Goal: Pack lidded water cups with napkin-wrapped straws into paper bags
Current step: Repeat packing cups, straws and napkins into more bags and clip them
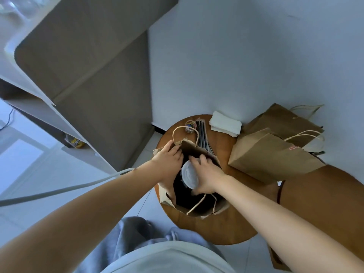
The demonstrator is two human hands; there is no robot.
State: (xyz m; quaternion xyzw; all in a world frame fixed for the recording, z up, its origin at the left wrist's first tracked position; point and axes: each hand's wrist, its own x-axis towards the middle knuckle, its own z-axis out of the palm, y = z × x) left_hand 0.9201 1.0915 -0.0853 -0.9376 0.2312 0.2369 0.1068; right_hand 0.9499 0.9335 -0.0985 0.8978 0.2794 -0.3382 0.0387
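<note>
An open brown paper bag (pixel 199 150) stands on the round wooden table (pixel 222 229). My left hand (pixel 167 156) grips the bag's left rim and holds the mouth wide. My right hand (pixel 206 176) grips a clear lidded cup (pixel 189 175) from above, its lid just inside the bag's opening. Black straws (pixel 202 134) lie in a bundle behind the bag. A stack of white napkins (pixel 225 124) sits at the far edge of the table.
Two closed brown paper bags (pixel 271 154) lie on their sides at the right of the table. A small tub of coloured paper clips (pixel 190 126) stands near the straws. A second wooden surface (pixel 325 203) adjoins on the right. White walls close off the back.
</note>
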